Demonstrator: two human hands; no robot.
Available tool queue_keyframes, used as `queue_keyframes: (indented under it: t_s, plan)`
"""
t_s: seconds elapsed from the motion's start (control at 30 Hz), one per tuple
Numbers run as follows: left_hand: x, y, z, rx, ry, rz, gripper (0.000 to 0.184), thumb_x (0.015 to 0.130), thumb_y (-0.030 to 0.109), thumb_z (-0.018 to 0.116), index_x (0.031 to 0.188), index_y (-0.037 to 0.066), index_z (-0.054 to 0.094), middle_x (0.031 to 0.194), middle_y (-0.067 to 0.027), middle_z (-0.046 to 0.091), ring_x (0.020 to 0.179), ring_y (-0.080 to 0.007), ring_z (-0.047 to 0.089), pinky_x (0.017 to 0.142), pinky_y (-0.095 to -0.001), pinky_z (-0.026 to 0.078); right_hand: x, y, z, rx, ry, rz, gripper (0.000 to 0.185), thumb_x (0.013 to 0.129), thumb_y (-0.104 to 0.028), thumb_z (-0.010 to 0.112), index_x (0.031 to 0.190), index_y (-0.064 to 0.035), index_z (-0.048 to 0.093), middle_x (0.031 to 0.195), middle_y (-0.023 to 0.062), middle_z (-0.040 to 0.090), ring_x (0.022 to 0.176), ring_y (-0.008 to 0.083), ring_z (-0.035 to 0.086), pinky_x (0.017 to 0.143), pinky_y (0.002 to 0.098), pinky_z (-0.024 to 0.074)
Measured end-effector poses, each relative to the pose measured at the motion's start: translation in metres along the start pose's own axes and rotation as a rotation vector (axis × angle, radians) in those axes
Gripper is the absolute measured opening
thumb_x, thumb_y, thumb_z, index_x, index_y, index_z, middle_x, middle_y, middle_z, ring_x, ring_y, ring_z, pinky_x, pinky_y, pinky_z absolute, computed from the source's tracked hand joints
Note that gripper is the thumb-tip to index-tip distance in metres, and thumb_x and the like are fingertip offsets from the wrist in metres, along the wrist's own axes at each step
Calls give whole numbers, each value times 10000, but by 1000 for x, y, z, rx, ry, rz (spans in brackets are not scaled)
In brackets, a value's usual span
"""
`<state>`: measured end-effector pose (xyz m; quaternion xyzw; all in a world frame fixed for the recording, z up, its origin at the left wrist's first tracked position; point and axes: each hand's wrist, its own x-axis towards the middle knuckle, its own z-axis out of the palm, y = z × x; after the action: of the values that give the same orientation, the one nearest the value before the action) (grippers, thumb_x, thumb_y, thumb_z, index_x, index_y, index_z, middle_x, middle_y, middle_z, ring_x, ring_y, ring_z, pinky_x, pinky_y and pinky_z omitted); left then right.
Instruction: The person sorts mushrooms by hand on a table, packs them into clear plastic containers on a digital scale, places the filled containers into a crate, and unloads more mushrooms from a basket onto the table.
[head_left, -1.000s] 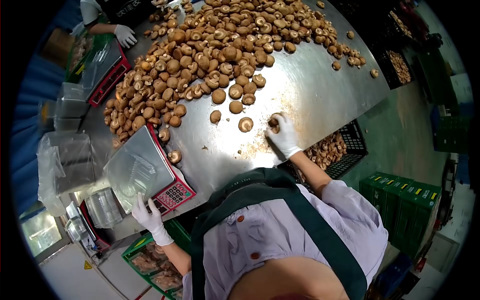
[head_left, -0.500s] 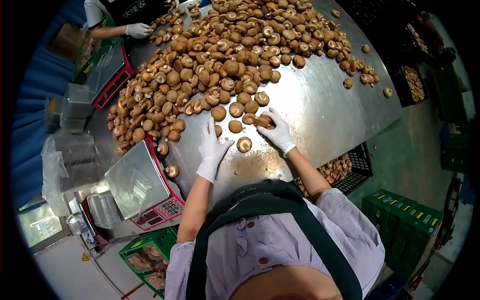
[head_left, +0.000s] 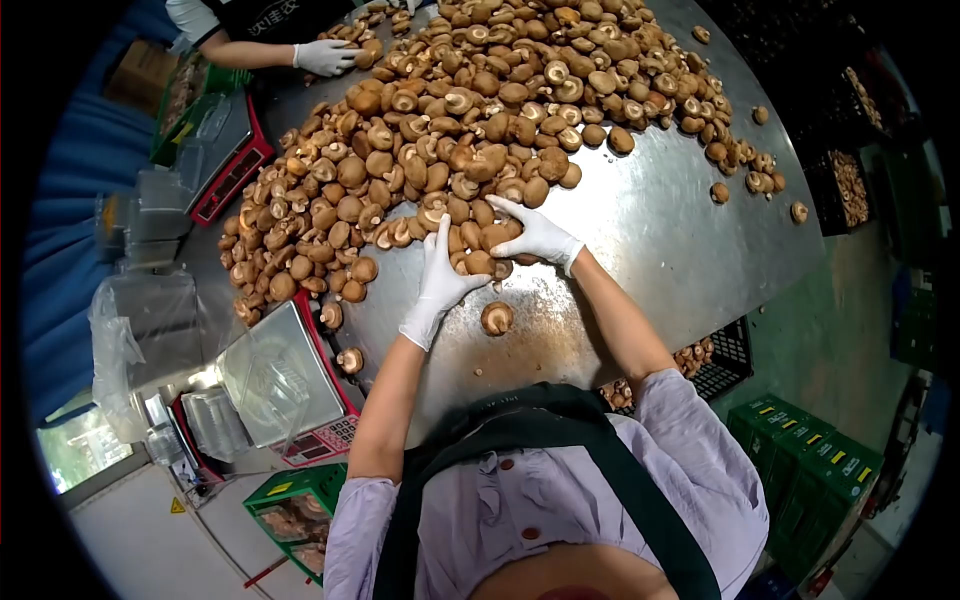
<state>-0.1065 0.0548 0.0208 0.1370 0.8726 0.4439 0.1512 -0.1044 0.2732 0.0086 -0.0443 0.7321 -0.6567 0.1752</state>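
Both my gloved hands rest at the near edge of a heap of brown shiitake mushrooms (head_left: pixel 440 130). My left hand (head_left: pixel 437 287) cups the left side of a small cluster of shiitake mushrooms (head_left: pixel 470 237), thumb and fingers apart. From the right, my right hand (head_left: pixel 535 238) lies against the same cluster, its fingers stretched forward and its thumb spread. Neither hand is closed around a mushroom. One single shiitake (head_left: pixel 497 318) lies on the metal table (head_left: pixel 660 240), nearer to me than my hands. A mushroom under my right palm is partly hidden.
A scale (head_left: pixel 280 375) with a clear tray stands at left; a second scale (head_left: pixel 225 160) sits farther back. A co-worker's gloved hand (head_left: pixel 325 57) touches mushrooms at the far left. A black crate (head_left: pixel 735 360) of mushrooms is below the table edge; green crates (head_left: pixel 800 450) stand at right.
Both hands have moved forward, and the loose mushrooms between them now sit closer together against the heap. The single shiitake stays behind. The co-worker's hand has shifted right.
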Motion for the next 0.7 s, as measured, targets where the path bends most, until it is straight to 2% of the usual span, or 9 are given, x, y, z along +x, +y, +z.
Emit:
queue_keyframes:
  t_s: [0.1,0.13,0.17,0.27,0.4,0.47,0.6,0.63,0.7]
  plan:
    - [-1,-9,0,-86,4,36,1227,488,136,898,1487,74,190,1339,-187,353,1265,-333,370,1078,-380,322,2,-10,6,-78,-45,-1,894,681,-171,813,1449,-129,357,1416,145,418,1287,240,410,1078,328,333]
    - [-2,-11,0,-85,10,67,1221,488,112,890,1491,86,194,1350,-179,346,1271,-325,366,1080,-375,320,1,-14,8,-35,-51,4,885,651,-224,802,1431,-151,391,1415,177,421,1304,300,396,1095,349,308]
    - [-3,-12,0,-88,16,65,1221,488,112,890,1491,86,194,1350,-179,346,1271,-325,366,1080,-375,320,1,-11,10,-39,-57,4,885,651,-224,802,1431,-151,391,1415,177,421,1304,300,396,1095,349,308]
    - [-6,-12,-3,-171,12,28,1190,473,79,872,1479,112,236,1293,-168,356,1230,-326,401,1048,-370,368,0,-1,18,-150,10,-52,814,647,-221,794,1389,-179,462,1406,177,427,1292,308,417,1091,352,322]
    - [-24,-17,-4,-137,56,73,1055,481,57,848,1416,106,362,1330,-170,355,1245,-323,399,1043,-367,380,-13,-13,36,-58,19,-4,777,663,-181,782,1377,-163,476,1372,151,479,1240,284,481,1061,346,371]
    - [-35,-18,-8,-138,135,70,981,485,54,838,1372,91,420,1366,-173,341,1265,-320,393,1044,-369,384,-15,-20,46,-50,36,-84,749,669,-156,774,1362,-142,491,1354,136,501,1223,259,498,1051,336,383]
    - [-60,-4,-33,-132,291,121,945,490,63,835,1350,90,443,1370,-170,348,1258,-328,409,1044,-374,385,-12,-47,71,82,-20,-138,717,678,-145,758,1347,-120,503,1354,115,506,1220,244,499,1056,332,381]
    - [-68,1,-44,-136,301,126,945,490,63,835,1350,90,443,1370,-170,348,1258,-328,409,1044,-374,385,-12,-61,79,57,-34,-167,701,693,-76,755,1345,-66,496,1343,106,518,1242,205,476,1064,331,370]
    - [-92,11,-72,-35,379,113,919,502,86,829,1341,87,455,1369,-172,350,1258,-335,409,1045,-387,383,-5,-76,97,-119,-90,-317,705,702,-148,759,1349,-69,491,1358,122,508,1269,221,459,1081,342,354]
